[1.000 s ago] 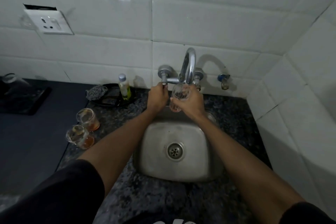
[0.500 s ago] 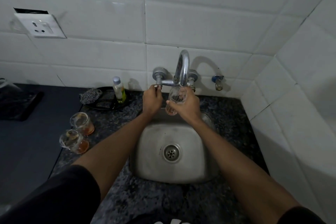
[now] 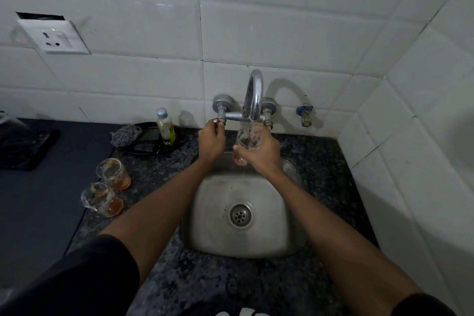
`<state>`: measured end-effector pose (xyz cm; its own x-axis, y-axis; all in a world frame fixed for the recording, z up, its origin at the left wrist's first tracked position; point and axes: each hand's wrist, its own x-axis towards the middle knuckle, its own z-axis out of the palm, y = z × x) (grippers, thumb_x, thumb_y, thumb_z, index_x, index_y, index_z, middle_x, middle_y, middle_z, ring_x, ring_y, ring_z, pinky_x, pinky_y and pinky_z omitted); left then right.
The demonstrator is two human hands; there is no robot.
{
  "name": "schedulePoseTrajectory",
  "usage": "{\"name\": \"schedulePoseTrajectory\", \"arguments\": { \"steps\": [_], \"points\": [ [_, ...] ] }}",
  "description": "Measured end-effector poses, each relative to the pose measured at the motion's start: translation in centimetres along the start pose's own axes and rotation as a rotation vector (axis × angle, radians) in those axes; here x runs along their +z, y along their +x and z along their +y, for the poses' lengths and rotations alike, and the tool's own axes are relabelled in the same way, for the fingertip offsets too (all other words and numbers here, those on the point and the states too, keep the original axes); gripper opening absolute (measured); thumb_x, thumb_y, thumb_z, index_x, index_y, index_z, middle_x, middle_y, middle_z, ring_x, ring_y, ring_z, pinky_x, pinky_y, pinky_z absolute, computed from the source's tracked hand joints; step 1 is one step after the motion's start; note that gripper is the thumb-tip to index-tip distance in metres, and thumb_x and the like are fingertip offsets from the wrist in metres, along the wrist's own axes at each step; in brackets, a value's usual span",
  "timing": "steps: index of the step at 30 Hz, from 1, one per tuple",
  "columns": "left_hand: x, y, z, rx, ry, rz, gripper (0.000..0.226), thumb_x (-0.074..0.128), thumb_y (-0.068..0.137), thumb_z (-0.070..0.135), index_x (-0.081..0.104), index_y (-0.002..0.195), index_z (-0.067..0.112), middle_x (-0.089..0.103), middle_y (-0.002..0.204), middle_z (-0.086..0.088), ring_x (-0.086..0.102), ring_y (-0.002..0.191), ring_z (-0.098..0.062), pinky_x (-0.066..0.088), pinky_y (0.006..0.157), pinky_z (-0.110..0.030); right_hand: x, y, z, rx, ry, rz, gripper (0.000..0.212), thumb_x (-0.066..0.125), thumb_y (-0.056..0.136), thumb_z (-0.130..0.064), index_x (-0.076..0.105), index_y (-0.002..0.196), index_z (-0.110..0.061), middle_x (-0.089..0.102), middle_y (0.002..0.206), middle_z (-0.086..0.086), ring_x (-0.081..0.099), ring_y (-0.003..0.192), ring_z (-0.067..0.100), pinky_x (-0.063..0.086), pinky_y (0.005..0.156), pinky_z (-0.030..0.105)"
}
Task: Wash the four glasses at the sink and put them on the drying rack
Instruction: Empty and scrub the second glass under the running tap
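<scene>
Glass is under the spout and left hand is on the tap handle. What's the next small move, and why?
Probably keep the glass in the right hand under the spout and let it fill: water seems to be entering it, and the left hand already grips the tap handle.

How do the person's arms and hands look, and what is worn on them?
Both forearms are bare. The left hand and right hand wear no gloves, rings or watch that I can see. Short dark sleeves end near the elbows.

Under the faucet [image 3: 254, 95], the right hand [image 3: 264, 152] grips a glass [image 3: 246, 142]; the left hand [image 3: 211, 140] grasps the faucet's left tap handle [image 3: 219, 120].
</scene>
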<state>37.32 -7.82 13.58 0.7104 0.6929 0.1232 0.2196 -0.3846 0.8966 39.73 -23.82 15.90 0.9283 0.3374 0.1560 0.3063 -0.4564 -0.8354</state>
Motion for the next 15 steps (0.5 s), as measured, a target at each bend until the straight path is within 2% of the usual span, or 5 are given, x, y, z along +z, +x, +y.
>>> {"name": "schedulePoseTrajectory", "arguments": {
  "steps": [3,5,6,11,15],
  "points": [
    [1.0,-0.2,0.0,-0.549,-0.254,-0.151,0.058,0.058,0.092,0.055,0.060,0.127,0.009,0.069,0.112,-0.010,0.065,0.099,-0.027,0.051,0.085,-0.038,-0.2,-0.1,0.0,-0.015,0.015,-0.011,0.061,0.095,0.071,-0.031,0.059,0.120,-0.021,0.066,0.098,-0.015,0.065,0.087,-0.004,0.047,0.074,0.003],
    [1.4,-1.6,-0.2,-0.954,-0.586,-0.474,0.074,0.056,0.085,0.068,0.063,0.129,0.010,0.068,0.123,-0.019,0.065,0.111,-0.038,0.053,0.095,-0.054,-0.1,-0.2,0.3,-0.055,0.015,-0.030,0.058,0.093,0.073,-0.029,0.059,0.119,-0.025,0.071,0.101,-0.012,0.069,0.090,0.000,0.057,0.081,0.017],
    [1.2,-2.7,0.3,-1.030,-0.702,-0.589,0.068,0.051,0.090,0.064,0.068,0.123,0.007,0.070,0.120,-0.021,0.066,0.111,-0.039,0.054,0.095,-0.055,-0.2,-0.3,0.5,-0.076,0.011,-0.053,0.055,0.092,0.074,-0.028,0.059,0.119,-0.027,0.072,0.102,-0.011,0.071,0.092,0.002,0.060,0.084,0.025],
    [1.7,-5.1,0.9,-1.019,-1.175,-0.511,0.041,0.038,0.106,0.033,0.070,0.106,0.006,0.075,0.090,-0.011,0.073,0.072,-0.021,0.059,0.058,-0.028,-2.4,-0.4,1.6,-0.468,-0.355,-0.229,0.071,0.079,0.090,-0.035,0.050,0.151,-0.013,0.053,0.149,0.012,0.051,0.137,0.024,0.052,0.106,0.038],
    [1.7,-5.0,1.5,-0.965,-1.278,-0.433,0.047,0.036,0.102,0.033,0.075,0.093,0.008,0.070,0.086,-0.008,0.064,0.066,-0.017,0.047,0.062,-0.025,-3.9,0.2,1.6,-0.860,-0.644,-0.256,0.062,0.070,0.096,-0.020,0.048,0.151,-0.001,0.048,0.155,0.021,0.043,0.146,0.036,0.046,0.115,0.045]
  ]
}}
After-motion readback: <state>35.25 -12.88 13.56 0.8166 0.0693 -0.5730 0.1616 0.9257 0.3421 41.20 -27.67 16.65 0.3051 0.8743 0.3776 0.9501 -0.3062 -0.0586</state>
